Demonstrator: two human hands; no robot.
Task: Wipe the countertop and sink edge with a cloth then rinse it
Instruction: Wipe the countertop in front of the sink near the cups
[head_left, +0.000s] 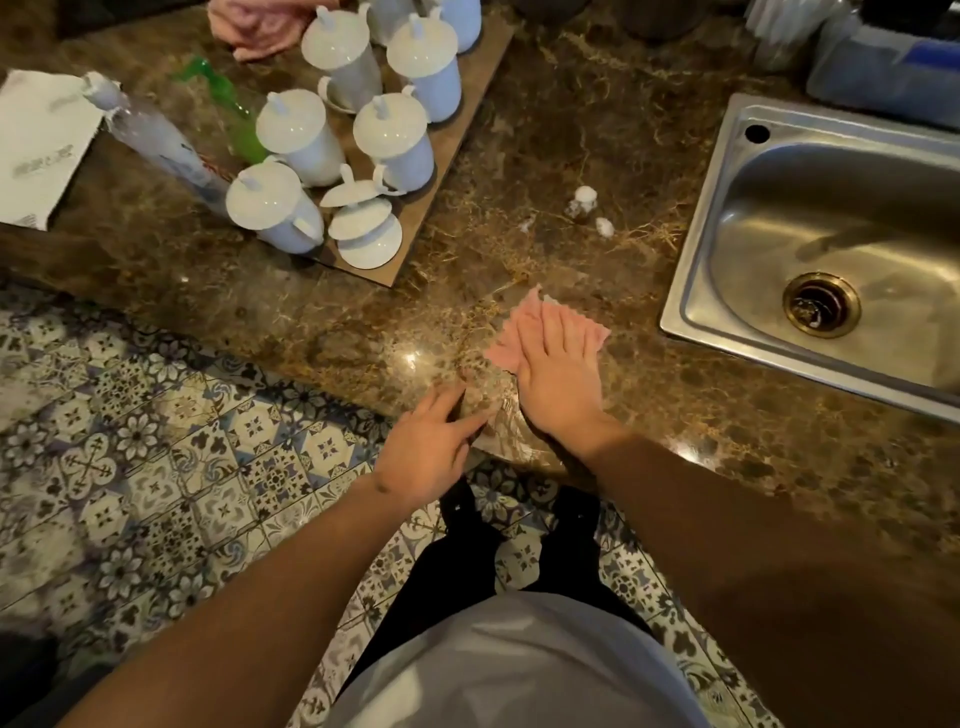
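Near the front edge of the brown marbled stone surface, my right hand lies flat with the fingers stretched out and together, palm pressing down on a small pink cloth with a zigzag-cut edge; I am not gripping it, only holding it down. The cloth peeks out beyond my fingertips and to their left. My left hand rests just beside it at the very lip of the surface, loosely open, fingers pointing toward the right hand, holding nothing. Farther in lie a few small white blobs (foam or crumbs, I cannot tell which). To the right sits the stainless steel sink with its round drain. Off to the left, a flat brown board carries several white lidded ceramic cups. Below, patterned floor tiles show.
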